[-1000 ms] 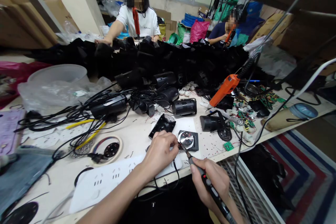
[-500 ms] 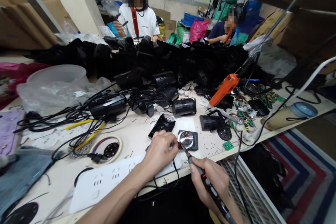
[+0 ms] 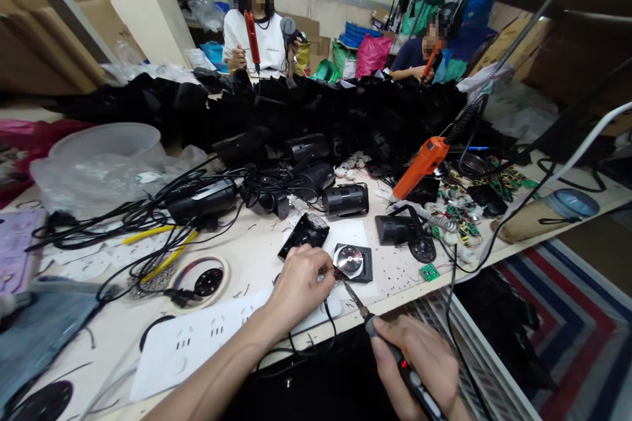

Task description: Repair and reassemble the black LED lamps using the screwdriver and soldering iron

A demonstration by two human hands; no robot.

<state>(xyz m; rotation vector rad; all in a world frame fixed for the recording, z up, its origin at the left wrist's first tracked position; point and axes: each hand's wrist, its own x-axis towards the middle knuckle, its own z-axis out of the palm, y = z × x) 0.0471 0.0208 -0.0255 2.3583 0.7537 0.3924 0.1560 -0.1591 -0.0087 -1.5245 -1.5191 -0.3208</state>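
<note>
Silver disc [image 3: 350, 262], seen in the head view, sits in a dark square base [image 3: 367, 266] on a white sheet [image 3: 351, 234] near the front edge of the bench [image 3: 259, 247]. The left hand [image 3: 302, 278] is bent at the disc's left side, fingertips drawn together; whether they pinch anything cannot be told. The right hand [image 3: 419, 358] is closed around an iron [image 3: 405, 368] with a red light on its handle, the tip pointing toward the disc's lower left, near the left fingertips. A black shell [image 3: 305, 237] lies just beyond the left hand. The left forearm passes over a white power strip [image 3: 197, 341], with a tape roll [image 3: 226, 274] beyond the strip. Right of the base are a black lamp [image 3: 394, 230] and a green board [image 3: 429, 272]; an orange driver [image 3: 419, 168] slants above the bench. Two people work across the dark heap [image 3: 316, 105].
</note>
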